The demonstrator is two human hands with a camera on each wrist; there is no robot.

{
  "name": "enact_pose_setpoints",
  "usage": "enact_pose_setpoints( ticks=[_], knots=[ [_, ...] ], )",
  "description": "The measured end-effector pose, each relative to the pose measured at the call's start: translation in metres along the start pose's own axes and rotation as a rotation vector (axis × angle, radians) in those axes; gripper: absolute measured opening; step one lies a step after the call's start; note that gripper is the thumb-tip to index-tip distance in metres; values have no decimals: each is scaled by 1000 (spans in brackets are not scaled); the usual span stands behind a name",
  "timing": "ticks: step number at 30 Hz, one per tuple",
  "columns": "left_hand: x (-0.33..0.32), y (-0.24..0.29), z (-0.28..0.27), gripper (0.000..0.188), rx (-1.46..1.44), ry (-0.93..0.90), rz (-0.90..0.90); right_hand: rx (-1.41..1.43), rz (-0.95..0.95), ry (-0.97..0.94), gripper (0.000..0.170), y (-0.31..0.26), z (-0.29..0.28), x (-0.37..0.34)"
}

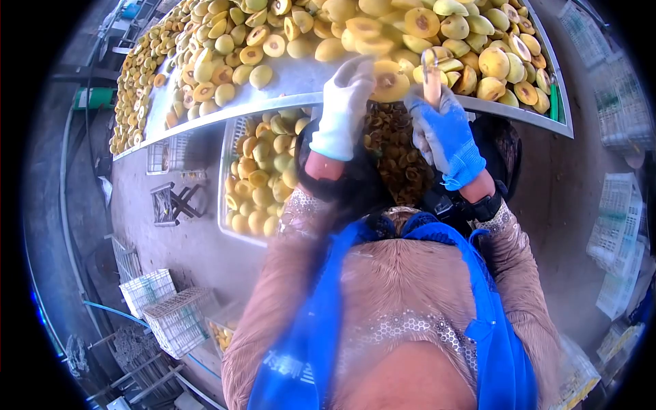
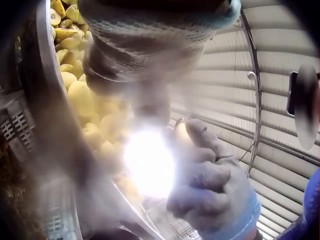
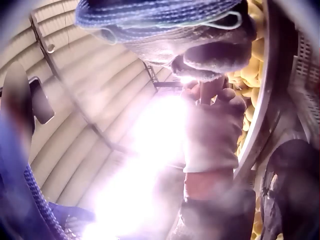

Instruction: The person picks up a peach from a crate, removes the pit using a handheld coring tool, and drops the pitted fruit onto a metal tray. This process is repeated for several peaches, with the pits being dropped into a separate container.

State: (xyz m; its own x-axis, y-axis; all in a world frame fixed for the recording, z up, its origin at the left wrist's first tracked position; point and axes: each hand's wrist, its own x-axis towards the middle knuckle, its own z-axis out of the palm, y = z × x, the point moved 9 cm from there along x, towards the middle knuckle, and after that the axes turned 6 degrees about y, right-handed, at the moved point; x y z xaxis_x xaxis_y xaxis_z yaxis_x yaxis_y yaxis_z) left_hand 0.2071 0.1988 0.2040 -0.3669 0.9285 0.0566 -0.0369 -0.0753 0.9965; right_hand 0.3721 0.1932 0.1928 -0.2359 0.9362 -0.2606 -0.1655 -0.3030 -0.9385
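Note:
In the head view my left hand (image 1: pixel 345 102), in a white glove, is at the front edge of a metal table (image 1: pixel 290 102). Its fingertips grip the side of a yellow peach half (image 1: pixel 391 82), cut face up with a brown centre. Just right of it, my right hand (image 1: pixel 444 133), in a grey and blue glove, holds a pitting tool (image 1: pixel 432 85). That tool has a wooden handle and a small metal loop pointing away from me. Strong glare hides much of the space between the hands in both wrist views.
Peach halves (image 1: pixel 328 49) are heaped across the table. Below its edge, a white crate (image 1: pixel 224 178) of peaches stands left of my legs, and brown scraps (image 1: pixel 396 154) lie between them. A folding stool (image 1: pixel 174 203) and white crates (image 1: pixel 174 318) are on the floor at left; more crates (image 1: pixel 615 219) line the right.

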Motion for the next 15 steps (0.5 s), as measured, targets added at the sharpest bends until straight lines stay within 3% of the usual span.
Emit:
enact_pose_setpoints(
  ticks=[2,5,9,11,14,15],
  knots=[
    [-6,-8,3,36,-107,36,-9,-109,-101,66,31,-7,-5,5],
    [-17,-3,10,27,-21,141,52,-222,-266,83,34,4,-6,17],
    [-20,-30,10,17,-1,119,-69,-429,-387,134,38,10,-5,16],
    [-24,-31,11,18,56,75,141,-483,-399,118,40,7,-4,10],
    [-18,-75,7,30,183,32,150,-699,-705,95,45,3,10,-4],
    [-17,-86,5,30,183,31,150,-699,-704,96,45,4,9,-4]
  ],
)
